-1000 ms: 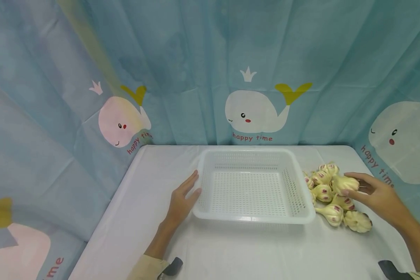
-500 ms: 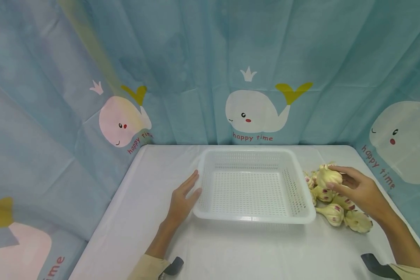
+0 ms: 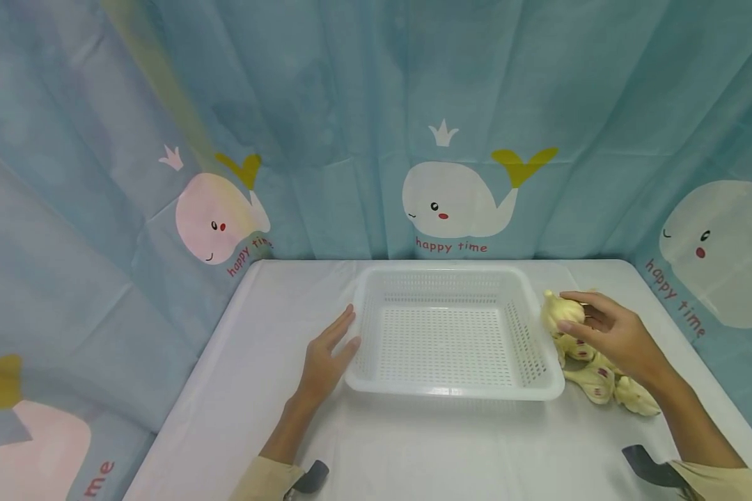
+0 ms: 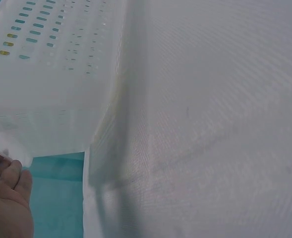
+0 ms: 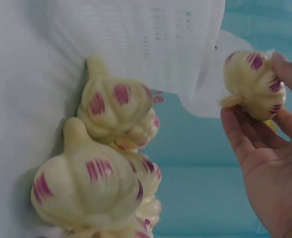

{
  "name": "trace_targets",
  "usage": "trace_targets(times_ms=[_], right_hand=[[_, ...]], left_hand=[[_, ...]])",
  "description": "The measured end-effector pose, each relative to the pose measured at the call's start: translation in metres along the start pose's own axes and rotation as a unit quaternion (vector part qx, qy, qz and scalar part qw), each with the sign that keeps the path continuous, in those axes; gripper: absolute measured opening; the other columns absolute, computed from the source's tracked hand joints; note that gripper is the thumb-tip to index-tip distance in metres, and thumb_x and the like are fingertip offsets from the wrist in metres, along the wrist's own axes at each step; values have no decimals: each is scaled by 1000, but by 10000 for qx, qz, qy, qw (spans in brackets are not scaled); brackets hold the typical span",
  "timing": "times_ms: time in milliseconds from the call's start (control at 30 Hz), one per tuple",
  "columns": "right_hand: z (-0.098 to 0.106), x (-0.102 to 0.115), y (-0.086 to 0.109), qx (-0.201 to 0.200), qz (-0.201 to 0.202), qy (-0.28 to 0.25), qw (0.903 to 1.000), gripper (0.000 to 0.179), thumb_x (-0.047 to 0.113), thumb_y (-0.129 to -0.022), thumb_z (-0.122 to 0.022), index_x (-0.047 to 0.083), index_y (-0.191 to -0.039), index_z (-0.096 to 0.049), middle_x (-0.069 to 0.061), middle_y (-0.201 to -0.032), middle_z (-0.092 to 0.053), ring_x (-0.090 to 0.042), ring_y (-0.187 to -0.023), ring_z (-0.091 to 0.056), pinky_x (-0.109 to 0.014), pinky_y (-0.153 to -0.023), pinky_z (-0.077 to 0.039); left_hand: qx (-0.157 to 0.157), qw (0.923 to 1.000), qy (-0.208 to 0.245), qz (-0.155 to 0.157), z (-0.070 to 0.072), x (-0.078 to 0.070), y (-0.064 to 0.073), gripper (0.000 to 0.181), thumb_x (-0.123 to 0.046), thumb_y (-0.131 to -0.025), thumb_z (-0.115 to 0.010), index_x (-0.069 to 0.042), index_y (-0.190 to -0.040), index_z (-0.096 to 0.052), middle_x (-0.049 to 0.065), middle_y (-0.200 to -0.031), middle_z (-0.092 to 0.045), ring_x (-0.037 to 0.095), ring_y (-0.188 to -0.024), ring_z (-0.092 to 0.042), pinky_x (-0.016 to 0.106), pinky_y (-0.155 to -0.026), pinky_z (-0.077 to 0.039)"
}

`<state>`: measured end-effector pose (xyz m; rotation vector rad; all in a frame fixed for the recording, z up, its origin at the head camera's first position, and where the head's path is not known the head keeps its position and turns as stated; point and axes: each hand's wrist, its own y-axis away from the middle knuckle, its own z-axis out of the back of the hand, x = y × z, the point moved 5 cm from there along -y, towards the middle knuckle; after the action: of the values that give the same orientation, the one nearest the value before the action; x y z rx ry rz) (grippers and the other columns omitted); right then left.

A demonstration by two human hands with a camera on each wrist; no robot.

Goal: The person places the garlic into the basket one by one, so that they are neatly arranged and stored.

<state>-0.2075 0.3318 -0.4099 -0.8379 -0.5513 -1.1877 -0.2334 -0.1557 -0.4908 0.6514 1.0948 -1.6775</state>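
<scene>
My right hand (image 3: 617,337) holds a cream garlic bulb (image 3: 562,313) between thumb and fingers, above the pile and right by the basket's right rim. Purple streaks mark this bulb (image 5: 257,85) in the right wrist view, where it hangs well above the others. The white plastic basket (image 3: 451,393), with perforated walls and base, has nothing in it. My left hand (image 3: 323,360) lies along the basket's left side, fingers extended and fingertips at the rim. Several more garlic bulbs (image 3: 595,383) lie right of the basket, some hidden under my right hand.
A white cloth covers the table (image 3: 439,452) beneath the basket. Behind it hangs a blue curtain (image 3: 338,139) printed with whales, which also closes in the left and right sides.
My right hand has carried the garlic bulb leftward from the pile to the basket's right rim. My left hand and the basket have stayed put.
</scene>
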Motion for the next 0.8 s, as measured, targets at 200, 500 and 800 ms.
trace_targets(times_ms=[200, 500, 800], right_hand=[[-11, 8, -4, 212, -23, -63, 9998, 56, 18, -102, -74, 6, -152, -54, 6, -134, -57, 15, -113, -59, -9, -84, -58], [-28, 18, -15, 365, 29, -13, 9993, 54, 18, -100, -75, 12, -151, -57, -9, -144, -59, 5, -106, -65, -17, -79, -61], [-42, 30, -26, 514, 208, 174, 9983, 52, 22, -99, -77, 13, -147, -61, -10, -142, -64, -8, -102, -67, -21, -80, -61]], left_hand=[[-10, 10000, 12, 15, 0, 0, 0, 51, -21, -105, -67, -15, -154, -56, -10, -164, -46, 14, -154, -40, 38, -126, -35], [-55, 9999, -59, -66, 1, -1, 1, 51, -22, -105, -67, -13, -154, -56, -7, -164, -46, 20, -154, -42, 39, -126, -35], [-24, 10000, -24, -4, 0, -1, 0, 51, -22, -105, -67, -13, -154, -56, -9, -164, -46, 16, -154, -41, 35, -126, -35]])
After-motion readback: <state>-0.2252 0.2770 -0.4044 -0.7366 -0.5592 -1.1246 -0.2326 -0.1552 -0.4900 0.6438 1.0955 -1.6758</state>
